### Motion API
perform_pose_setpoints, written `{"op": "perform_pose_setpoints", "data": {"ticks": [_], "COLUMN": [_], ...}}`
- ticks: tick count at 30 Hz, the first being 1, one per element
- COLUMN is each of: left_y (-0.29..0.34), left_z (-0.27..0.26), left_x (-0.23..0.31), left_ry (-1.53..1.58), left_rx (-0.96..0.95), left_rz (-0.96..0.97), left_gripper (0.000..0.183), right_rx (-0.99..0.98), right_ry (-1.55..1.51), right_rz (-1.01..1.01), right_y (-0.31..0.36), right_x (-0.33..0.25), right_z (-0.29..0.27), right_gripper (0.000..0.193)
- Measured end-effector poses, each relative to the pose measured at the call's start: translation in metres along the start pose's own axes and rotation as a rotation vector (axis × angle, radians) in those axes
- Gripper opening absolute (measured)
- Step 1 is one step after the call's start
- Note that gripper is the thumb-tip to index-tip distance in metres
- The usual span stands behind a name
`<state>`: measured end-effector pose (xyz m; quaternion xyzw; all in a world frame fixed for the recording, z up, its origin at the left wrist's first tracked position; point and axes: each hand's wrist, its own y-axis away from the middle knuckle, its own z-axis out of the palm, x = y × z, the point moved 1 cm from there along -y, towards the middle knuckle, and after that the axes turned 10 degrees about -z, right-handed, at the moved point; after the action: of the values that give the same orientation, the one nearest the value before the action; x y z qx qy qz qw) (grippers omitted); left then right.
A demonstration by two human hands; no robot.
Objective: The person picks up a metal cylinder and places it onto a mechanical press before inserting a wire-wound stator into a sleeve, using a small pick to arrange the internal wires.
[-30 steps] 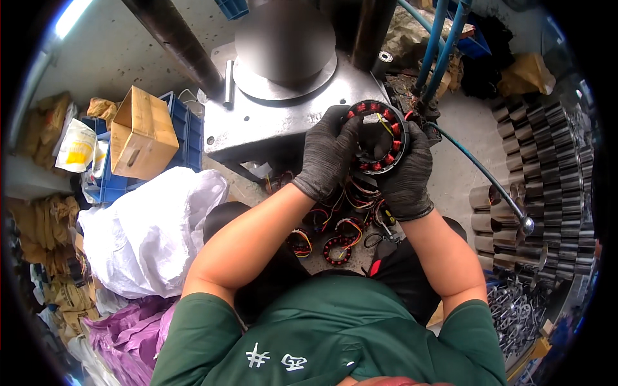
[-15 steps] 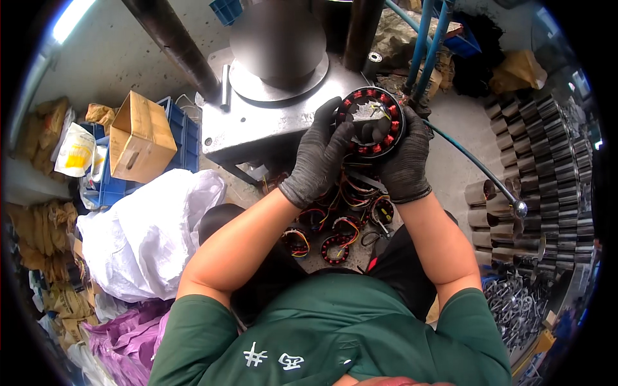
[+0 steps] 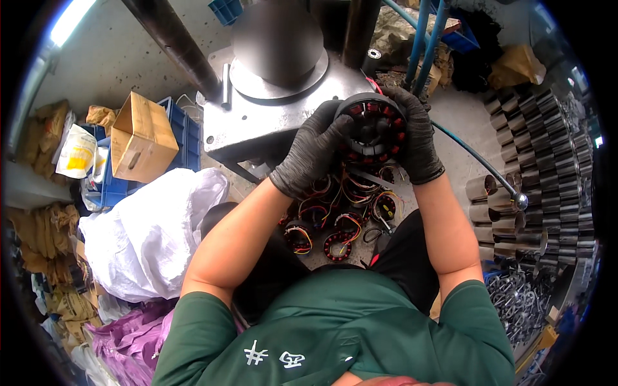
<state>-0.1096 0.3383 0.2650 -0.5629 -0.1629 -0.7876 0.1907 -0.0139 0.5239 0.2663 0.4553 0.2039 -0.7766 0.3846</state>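
Observation:
A round motor stator (image 3: 373,108), black-rimmed with red copper windings set round its inside, is held up in front of me at the near right of a steel machine table (image 3: 257,128). My left hand (image 3: 310,147), in a dark knit glove, is closed on its left side, with the thumb at the ring's edge. On its right and far side my gloved right hand (image 3: 415,138) has its fingers wrapped round the rim. A red wire shows just beyond the ring. The stator is tilted, and its inside is in shadow.
More stators (image 3: 338,246) with coloured leads lie on the floor between my knees. A thick metal cylinder (image 3: 280,38) stands over the table. Steel sleeves (image 3: 541,167) are stacked at right, beside a ball-ended lever (image 3: 520,201). A carton (image 3: 145,138) and white sack (image 3: 151,238) are at left.
The stator has tipped, so its outer rim shows more and its opening is darker. My right hand has shifted up and round to its far right side.

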Motion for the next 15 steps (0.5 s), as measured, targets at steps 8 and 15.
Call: {"op": "perform_pose_setpoints", "data": {"ticks": [8,15], "left_y": [0.004,0.006], "left_z": [-0.002,-0.007], "left_x": [0.009,0.014], "left_ry": [-0.077,-0.083], "left_rx": [0.17,0.253], "left_rz": [0.201,0.145], "left_gripper": [0.055,0.056], "right_rx": [-0.137,-0.264], "right_ry": [0.092,0.069], "right_rz": [-0.014,0.007], "right_y": [-0.015,0.011], "right_x": [0.008,0.01], "right_z": [-0.017,-0.004], "right_gripper": [0.048,0.052]}}
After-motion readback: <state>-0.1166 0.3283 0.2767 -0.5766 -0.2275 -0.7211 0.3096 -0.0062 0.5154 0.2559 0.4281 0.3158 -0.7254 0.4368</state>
